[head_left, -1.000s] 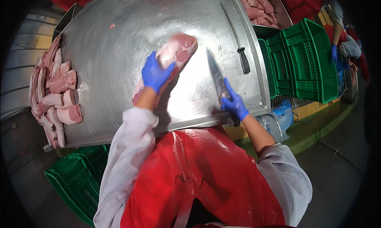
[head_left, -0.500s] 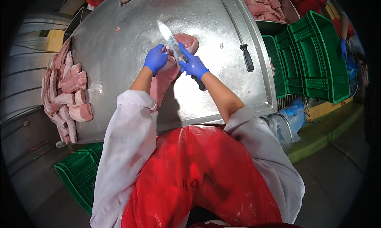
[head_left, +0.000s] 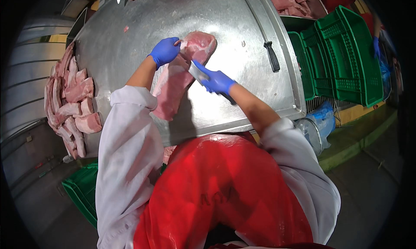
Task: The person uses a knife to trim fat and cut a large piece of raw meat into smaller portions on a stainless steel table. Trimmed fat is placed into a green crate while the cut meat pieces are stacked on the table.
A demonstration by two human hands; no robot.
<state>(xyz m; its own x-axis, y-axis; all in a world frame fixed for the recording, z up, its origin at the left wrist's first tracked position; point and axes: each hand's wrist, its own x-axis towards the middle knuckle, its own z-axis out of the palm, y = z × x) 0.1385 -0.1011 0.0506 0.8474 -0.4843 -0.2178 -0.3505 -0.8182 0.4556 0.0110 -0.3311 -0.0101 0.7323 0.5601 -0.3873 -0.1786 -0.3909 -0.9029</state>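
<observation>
Knife [head_left: 196,71], clamped in my right hand [head_left: 218,81], has drawn back to the right edge of the meat slab [head_left: 170,91] on the tabletop [head_left: 242,67]; my left hand [head_left: 165,52] pinches its left-side flap [head_left: 177,42], best kept taut.

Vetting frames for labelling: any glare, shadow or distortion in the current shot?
Head view: bright glare washes out the metal tabletop right of the raw meat slab; head view: a dark shadow lies on the metal beside the slab's near end; head view: fisheye bows the tabletop's edges and the corners go black; head view: the tip of the knife is hard to make out.
</observation>
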